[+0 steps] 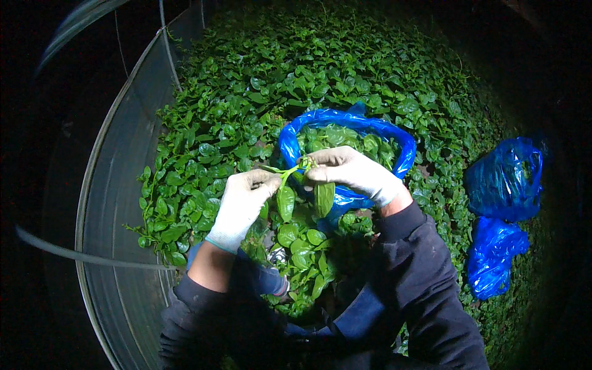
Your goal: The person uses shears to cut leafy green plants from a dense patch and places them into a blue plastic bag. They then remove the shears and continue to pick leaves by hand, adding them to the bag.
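Observation:
Both my hands wear white work gloves and meet over the near left rim of an open blue plastic bag (404,152), which holds picked green leaves (340,135). My left hand (245,201) pinches a green leafy stem (287,173) between thumb and fingers. My right hand (354,173) has its thumb and fingertips closed on the stem's other end. Large leaves (286,203) hang from the stem below the hands; whether all belong to the one stem I cannot tell.
Low leafy plants (300,263) grow around my feet and far ahead. A filled blue plastic bag (504,180) and a crumpled blue bag (495,259) lie at the right. A mesh side wall (125,152) with curved poles runs along the left. My shoe (277,256) stands among the plants.

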A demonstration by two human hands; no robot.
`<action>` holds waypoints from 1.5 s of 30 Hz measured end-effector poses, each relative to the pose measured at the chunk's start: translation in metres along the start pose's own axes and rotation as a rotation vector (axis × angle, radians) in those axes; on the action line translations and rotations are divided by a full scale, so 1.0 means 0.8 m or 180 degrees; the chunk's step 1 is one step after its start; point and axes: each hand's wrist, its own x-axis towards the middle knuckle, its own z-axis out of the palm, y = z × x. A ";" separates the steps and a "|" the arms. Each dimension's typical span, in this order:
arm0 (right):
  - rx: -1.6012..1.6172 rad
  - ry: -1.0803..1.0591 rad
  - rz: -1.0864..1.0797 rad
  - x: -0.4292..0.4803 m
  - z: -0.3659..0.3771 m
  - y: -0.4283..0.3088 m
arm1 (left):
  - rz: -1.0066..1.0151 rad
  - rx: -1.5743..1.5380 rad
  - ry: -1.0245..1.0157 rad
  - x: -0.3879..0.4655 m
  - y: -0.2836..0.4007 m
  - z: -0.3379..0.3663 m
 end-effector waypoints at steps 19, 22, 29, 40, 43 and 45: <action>0.1563 0.0634 -0.0175 0.038 0.065 0.017 | 0.0123 -0.1485 -0.0996 -0.024 0.013 -0.008; 0.1459 0.0392 0.0085 0.039 0.055 0.012 | 0.0304 -0.0990 -0.1111 -0.015 0.002 -0.017; -0.0234 0.0141 0.0238 0.037 0.063 0.014 | 0.0056 -0.0733 0.0203 0.021 -0.017 -0.027; 0.1884 0.1818 -0.0018 0.037 -0.022 0.055 | 0.0578 -0.1079 0.1709 0.012 0.003 -0.019; 0.1751 0.3140 0.0120 0.030 -0.093 0.058 | 0.0001 -0.1186 0.1905 0.003 -0.013 -0.047; 0.0532 0.3741 0.0858 0.021 -0.121 0.068 | -0.0269 -0.1997 0.1836 0.001 -0.025 -0.059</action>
